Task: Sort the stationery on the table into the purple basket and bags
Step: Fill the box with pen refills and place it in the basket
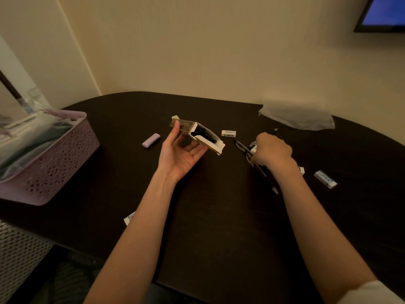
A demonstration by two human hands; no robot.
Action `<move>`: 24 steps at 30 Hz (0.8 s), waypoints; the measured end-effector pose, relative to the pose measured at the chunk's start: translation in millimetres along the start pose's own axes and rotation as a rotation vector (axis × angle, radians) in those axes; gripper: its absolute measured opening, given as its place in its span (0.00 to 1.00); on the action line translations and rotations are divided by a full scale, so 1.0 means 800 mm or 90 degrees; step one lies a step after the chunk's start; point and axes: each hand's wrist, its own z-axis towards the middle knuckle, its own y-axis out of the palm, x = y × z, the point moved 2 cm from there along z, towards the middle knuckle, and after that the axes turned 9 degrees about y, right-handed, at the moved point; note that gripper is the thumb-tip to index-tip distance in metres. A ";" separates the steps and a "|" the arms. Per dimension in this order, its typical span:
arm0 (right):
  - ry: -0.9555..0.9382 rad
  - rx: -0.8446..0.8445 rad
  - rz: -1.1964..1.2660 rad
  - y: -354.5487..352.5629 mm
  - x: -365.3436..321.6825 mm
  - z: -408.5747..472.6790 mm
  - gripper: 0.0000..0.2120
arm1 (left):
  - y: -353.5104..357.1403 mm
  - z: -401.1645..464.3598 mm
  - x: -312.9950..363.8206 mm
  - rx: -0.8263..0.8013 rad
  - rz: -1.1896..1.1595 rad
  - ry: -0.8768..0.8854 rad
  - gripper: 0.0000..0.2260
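My left hand (pixel 183 153) holds an open gold-and-white cardboard box (pixel 197 133) above the dark table (pixel 219 216), palm up; dark pen ends show inside it. My right hand (pixel 272 150) grips a bunch of black pens (pixel 243 148) lying on the table to the right. A purple eraser (pixel 150 140) lies left of the box, and a pale green eraser (pixel 175 117) peeks out behind it. White erasers lie at centre back (pixel 228 133), far right (pixel 325 179), by my right wrist (pixel 301 170) and under my left forearm (pixel 129 218). The purple basket (pixel 65 154) stands at the left.
A clear plastic bag (pixel 298 116) lies at the back right of the table. The basket holds plastic bags and other stationery. A woven white hamper (pixel 19 255) stands below the table's left edge. A screen (pixel 385 12) hangs on the wall at upper right.
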 end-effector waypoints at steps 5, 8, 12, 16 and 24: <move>0.003 -0.024 -0.014 0.005 -0.003 0.000 0.21 | 0.000 0.001 0.000 0.001 -0.005 -0.001 0.33; -0.037 -0.064 0.000 0.006 -0.007 -0.001 0.20 | 0.000 0.001 0.001 0.002 -0.013 -0.001 0.33; -0.229 0.029 0.194 -0.015 -0.025 -0.016 0.08 | -0.001 0.000 0.001 0.010 -0.030 0.006 0.32; -0.453 0.224 0.415 -0.045 -0.035 -0.055 0.05 | 0.001 -0.004 0.002 0.024 -0.054 0.013 0.32; -0.694 0.385 0.604 -0.063 -0.037 -0.096 0.03 | 0.006 -0.012 0.004 0.036 -0.079 0.014 0.32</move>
